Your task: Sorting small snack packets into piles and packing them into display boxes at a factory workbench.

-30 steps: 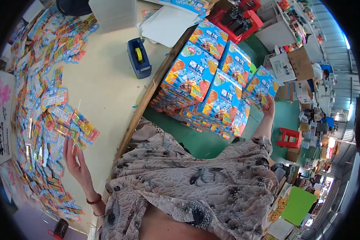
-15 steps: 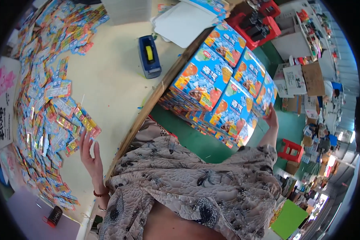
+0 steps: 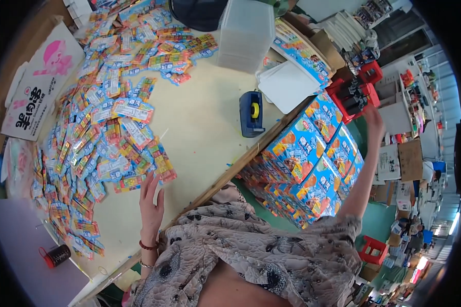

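My left hand (image 3: 151, 207) is open above the pale tabletop, fingers stretched out and apart. Its fingertips are at the edge of a loose pile of small, colourful flat packets (image 3: 138, 133), and nothing is held in it. My right arm reaches out over the far right side of a stack of blue printed boxes (image 3: 297, 148). The right hand (image 3: 374, 122) is beyond the boxes, in front of a red plastic stool (image 3: 371, 77). Its fingers are small and blurred, and I cannot make out anything in them.
A blue tape dispenser (image 3: 251, 113) stands near the table's wooden edge (image 3: 225, 176). Farther off are a clear plastic bin (image 3: 246, 36) and white sheets (image 3: 287, 87). A printed white carton (image 3: 43, 84) borders the pile. Another red stool (image 3: 374, 249) stands on the green floor.
My right hand has left the right side of the box stack and moved farther away, toward the far red stool. The view has shifted left. My left hand stays open by the packets.
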`<state>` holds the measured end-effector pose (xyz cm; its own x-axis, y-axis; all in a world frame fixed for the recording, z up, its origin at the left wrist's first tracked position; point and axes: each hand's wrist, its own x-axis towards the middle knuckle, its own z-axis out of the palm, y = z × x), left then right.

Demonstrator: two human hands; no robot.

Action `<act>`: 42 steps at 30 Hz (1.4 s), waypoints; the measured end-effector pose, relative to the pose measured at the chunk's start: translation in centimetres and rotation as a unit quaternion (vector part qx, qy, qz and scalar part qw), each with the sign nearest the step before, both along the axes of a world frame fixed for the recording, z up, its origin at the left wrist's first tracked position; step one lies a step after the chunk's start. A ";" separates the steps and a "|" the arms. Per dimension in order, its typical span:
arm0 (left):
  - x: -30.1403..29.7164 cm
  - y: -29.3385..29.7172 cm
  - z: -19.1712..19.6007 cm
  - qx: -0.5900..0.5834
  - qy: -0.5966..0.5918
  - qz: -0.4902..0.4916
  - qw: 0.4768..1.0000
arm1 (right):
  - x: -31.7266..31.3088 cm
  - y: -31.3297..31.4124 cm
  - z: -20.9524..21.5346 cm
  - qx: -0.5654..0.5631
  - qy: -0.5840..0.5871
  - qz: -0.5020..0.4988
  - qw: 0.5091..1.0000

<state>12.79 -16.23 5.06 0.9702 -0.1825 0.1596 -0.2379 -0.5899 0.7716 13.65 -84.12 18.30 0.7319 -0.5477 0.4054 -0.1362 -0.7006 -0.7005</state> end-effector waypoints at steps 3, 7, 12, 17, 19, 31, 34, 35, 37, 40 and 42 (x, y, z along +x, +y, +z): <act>-0.8 1.7 -0.8 0.027 0.018 0.013 0.999 | 10.0 9.6 0.2 -0.232 0.104 0.039 0.966; -2.7 3.3 -1.5 0.065 0.031 0.049 0.996 | 19.9 8.7 -5.1 -0.330 0.169 0.002 0.929; -5.2 4.8 -1.5 0.086 0.050 0.120 0.988 | 26.7 6.1 -10.1 -0.308 0.325 -0.091 0.889; -5.8 4.7 -2.7 0.112 0.088 0.157 0.977 | 26.6 1.1 -11.6 -0.223 0.466 -0.081 0.852; -5.8 4.3 -2.6 0.108 0.076 0.174 0.976 | 26.7 3.9 -11.3 -0.226 0.385 -0.094 0.890; -1.8 3.6 -0.8 0.096 -0.019 0.116 0.988 | 26.1 -0.8 -4.5 -0.166 0.084 0.091 0.978; -1.9 3.6 0.2 0.066 -0.045 0.115 0.990 | 20.1 6.4 7.8 -0.244 0.053 0.024 0.968; -1.4 3.4 0.6 0.041 -0.058 0.096 0.993 | 16.9 7.7 11.1 -0.208 -0.027 0.009 0.978; 0.0 2.3 2.9 -0.044 -0.074 0.071 0.994 | 9.5 17.6 18.5 -0.281 -0.063 -0.049 0.956; 3.3 -0.5 7.6 -0.219 -0.082 -0.027 0.972 | 4.5 24.9 20.1 -0.293 -0.248 -0.092 0.919; 4.7 -2.4 10.8 -0.290 -0.134 -0.110 0.941 | 3.8 28.6 18.4 -0.292 -0.288 -0.020 0.912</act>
<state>17.51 -18.63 15.86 0.8297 -0.1814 0.5279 -0.5372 -0.0026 0.8435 17.44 -55.54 36.68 0.2895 -0.1362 0.9474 0.1036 -0.9795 -0.1725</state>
